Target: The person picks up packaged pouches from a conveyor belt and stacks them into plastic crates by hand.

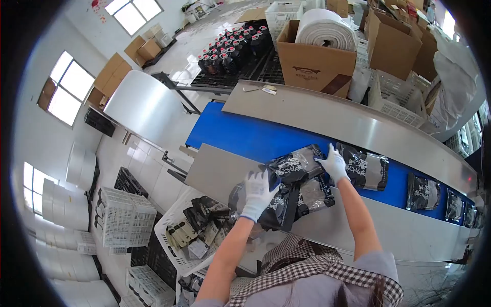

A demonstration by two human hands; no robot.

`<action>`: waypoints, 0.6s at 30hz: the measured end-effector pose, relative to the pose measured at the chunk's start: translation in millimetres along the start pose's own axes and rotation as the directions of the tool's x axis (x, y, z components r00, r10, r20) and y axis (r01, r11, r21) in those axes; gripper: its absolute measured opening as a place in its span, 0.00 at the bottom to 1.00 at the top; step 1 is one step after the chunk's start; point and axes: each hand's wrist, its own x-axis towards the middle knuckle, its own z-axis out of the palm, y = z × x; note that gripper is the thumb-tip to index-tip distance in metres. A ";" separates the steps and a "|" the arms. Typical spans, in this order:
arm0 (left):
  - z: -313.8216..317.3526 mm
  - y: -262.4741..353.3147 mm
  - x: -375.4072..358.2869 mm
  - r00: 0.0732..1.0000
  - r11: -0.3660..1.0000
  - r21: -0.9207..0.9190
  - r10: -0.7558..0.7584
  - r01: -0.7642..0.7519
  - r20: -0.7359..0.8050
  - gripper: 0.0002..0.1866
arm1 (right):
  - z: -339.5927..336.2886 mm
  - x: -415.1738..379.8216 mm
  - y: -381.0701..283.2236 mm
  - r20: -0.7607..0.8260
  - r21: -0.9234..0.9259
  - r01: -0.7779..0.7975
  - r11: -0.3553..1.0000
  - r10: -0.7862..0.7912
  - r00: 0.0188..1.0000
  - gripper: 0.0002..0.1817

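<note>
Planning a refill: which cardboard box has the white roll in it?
The cardboard box beside the red-capped bottles, beyond the blue belt. Only there does a white roll stick out the top.

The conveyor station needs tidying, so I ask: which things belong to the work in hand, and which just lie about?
In use:
black pouches at the left hand and right hand
blue conveyor belt
probably the white crate of packets

Seemingly lying about:
red-capped bottles
cardboard box with white roll
small scraps on the metal ledge

A packaging workshop: a blue conveyor belt [240, 134] carries black pouches [423, 193] toward three o'clock, crates [128, 217] at eight.
</note>
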 end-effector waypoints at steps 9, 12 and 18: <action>-11.1 5.8 -71.0 0.967 0.997 0.057 0.038 -0.054 0.254 0.40 | 41.0 13.1 2.5 0.042 0.298 -0.048 0.953 0.037 0.998 0.20; -7.2 6.7 -70.4 0.976 0.997 0.029 0.057 -0.065 0.211 0.39 | 59.6 20.0 -3.8 0.021 0.338 -0.089 0.937 0.086 0.996 0.19; -0.7 -6.4 -72.6 0.981 0.993 -0.054 0.117 -0.109 0.155 0.35 | 64.9 23.8 6.9 0.027 0.365 -0.137 0.921 0.137 0.990 0.18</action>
